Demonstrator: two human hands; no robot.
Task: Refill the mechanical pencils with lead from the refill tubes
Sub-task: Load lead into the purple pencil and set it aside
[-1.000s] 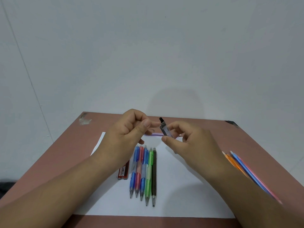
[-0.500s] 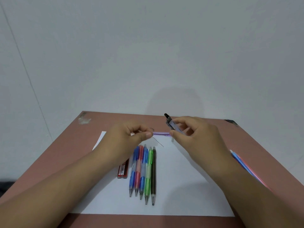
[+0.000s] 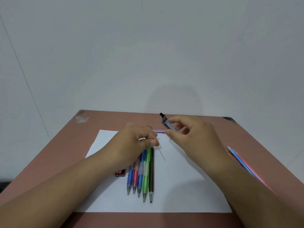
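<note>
Head: red refill tube [image 3: 120, 172] (half hidden)

You sit at a plain study or office corner: a reddish-brown bench [image 3: 102, 122] with a chipped far corner stands against a bare white wall [image 3: 148, 55], a white sheet of paper [image 3: 181, 186] lies on it, and pencils [image 3: 141, 175] lie in a row.

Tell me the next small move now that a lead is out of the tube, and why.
Probably bring the lead, pinched in the left hand, up to the purple pencil lying across the top of the paper. The right hand holds the clear refill tube beside that pencil, and the lead hangs free, not yet in any pencil.
</note>
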